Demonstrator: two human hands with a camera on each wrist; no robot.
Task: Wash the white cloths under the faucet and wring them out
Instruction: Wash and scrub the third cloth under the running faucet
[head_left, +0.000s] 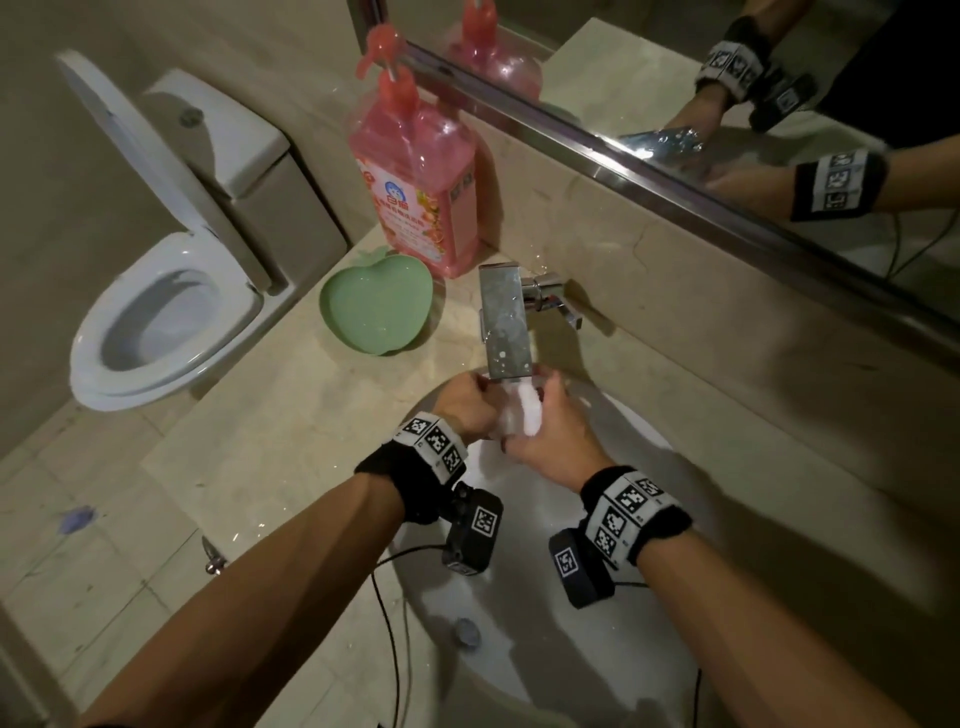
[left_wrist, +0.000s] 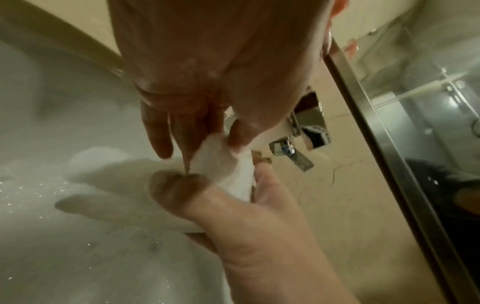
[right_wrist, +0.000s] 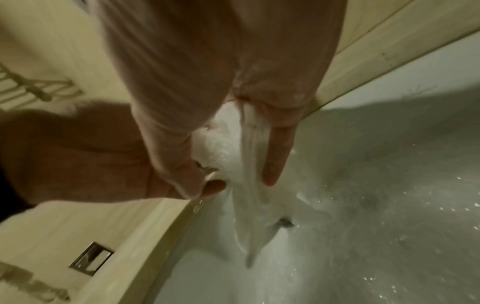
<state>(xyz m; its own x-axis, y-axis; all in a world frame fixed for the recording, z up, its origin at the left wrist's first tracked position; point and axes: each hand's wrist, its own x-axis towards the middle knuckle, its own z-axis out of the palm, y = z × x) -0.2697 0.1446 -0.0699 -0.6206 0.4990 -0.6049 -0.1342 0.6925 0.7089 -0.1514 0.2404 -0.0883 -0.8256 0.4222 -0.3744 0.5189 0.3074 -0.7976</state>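
Observation:
A wet white cloth is bunched up just below the chrome faucet spout, over the white sink. My left hand grips its left side and my right hand grips its right side. In the left wrist view, the left fingers pinch the cloth from above while the right thumb curls round it from below. In the right wrist view, the cloth sits in my right hand, and water streams off it into the basin. Most of the cloth is hidden by the hands.
A pink soap bottle and a green apple-shaped dish stand on the counter left of the faucet. The faucet lever sticks out to the right. A toilet is at the far left, and a mirror hangs behind. The drain lies near me.

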